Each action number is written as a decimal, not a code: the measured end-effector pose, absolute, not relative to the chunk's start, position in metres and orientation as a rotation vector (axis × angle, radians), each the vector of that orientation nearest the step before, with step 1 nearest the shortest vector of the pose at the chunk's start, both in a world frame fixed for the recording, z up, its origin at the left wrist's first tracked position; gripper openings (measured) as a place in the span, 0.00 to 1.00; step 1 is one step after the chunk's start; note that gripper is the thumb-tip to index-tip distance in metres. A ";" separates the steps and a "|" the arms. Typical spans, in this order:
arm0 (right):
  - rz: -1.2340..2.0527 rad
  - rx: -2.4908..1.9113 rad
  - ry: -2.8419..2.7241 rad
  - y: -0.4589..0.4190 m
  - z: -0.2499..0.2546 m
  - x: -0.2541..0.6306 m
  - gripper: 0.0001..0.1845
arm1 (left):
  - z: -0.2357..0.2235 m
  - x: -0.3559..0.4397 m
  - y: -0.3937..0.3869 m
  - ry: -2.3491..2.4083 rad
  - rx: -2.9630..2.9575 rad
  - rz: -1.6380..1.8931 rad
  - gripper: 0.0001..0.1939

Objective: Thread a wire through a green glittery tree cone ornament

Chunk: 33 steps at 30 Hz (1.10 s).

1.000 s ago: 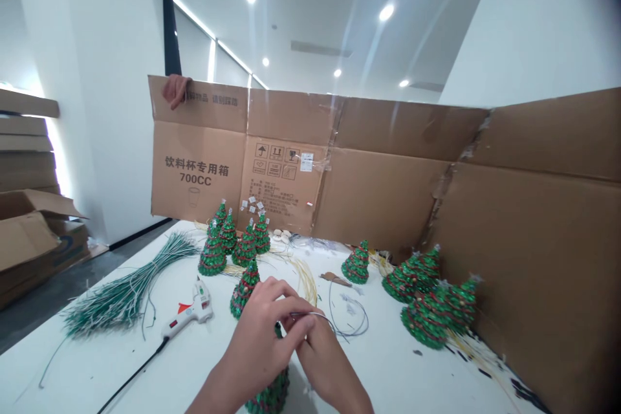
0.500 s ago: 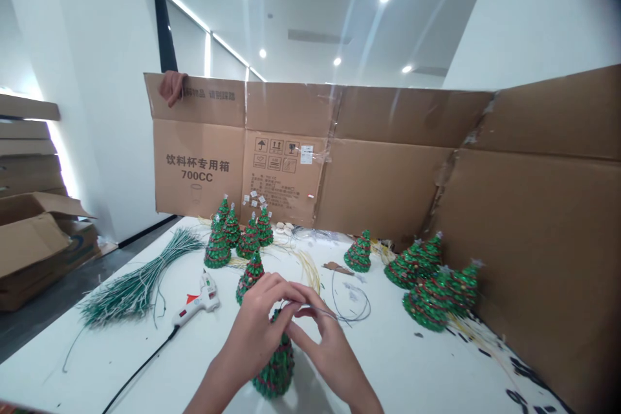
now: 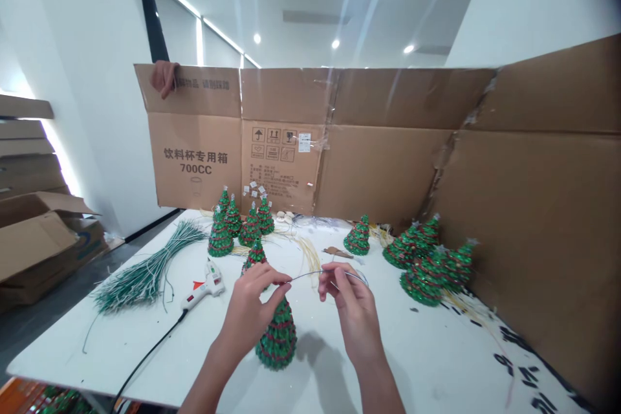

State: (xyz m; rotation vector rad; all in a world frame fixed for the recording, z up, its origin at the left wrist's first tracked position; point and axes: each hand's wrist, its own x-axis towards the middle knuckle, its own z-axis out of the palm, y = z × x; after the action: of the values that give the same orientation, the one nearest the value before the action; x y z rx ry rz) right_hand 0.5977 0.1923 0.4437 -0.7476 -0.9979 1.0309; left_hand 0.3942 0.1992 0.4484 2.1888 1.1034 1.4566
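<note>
A thin wire stretches between my two hands above the table. My left hand pinches one end of it between thumb and fingertips. My right hand is closed on the other part, and a loop of the wire curves out beside its fingers. Just below and between the hands stands a small green Christmas tree with red garland, its top partly hidden by my left hand. Another small tree rises behind my left hand, its lower part covered.
A white glue gun with a black cord lies left, near a bundle of green wires. Several small trees stand at the back, more trees at right. Cardboard walls the far side; another person's hand grips its top.
My hands have moved apart, drawing the wire out between them; before, they were together over the tree's top. The view has shifted slightly, showing more of the table's front edge.
</note>
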 end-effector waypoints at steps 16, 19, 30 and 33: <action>0.859 -0.769 -1.194 0.187 0.472 0.588 0.18 | 0.435 0.396 0.201 1.113 2.008 1.502 0.04; 0.832 -0.787 -1.188 0.186 0.473 0.586 0.17 | 0.433 0.399 0.201 1.125 1.989 1.486 0.05; 0.844 -0.842 -1.347 0.187 0.479 0.587 0.17 | 0.433 0.390 0.195 1.160 2.018 1.471 0.03; 0.931 -0.817 -1.414 0.187 0.484 0.582 0.17 | 0.438 0.391 0.194 1.145 2.019 1.509 0.04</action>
State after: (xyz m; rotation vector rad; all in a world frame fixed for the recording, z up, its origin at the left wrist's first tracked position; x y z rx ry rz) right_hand 0.5818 0.1870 0.4837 -0.8166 -1.4136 0.9308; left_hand 0.3914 0.1943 0.4379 2.0192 1.1447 1.5087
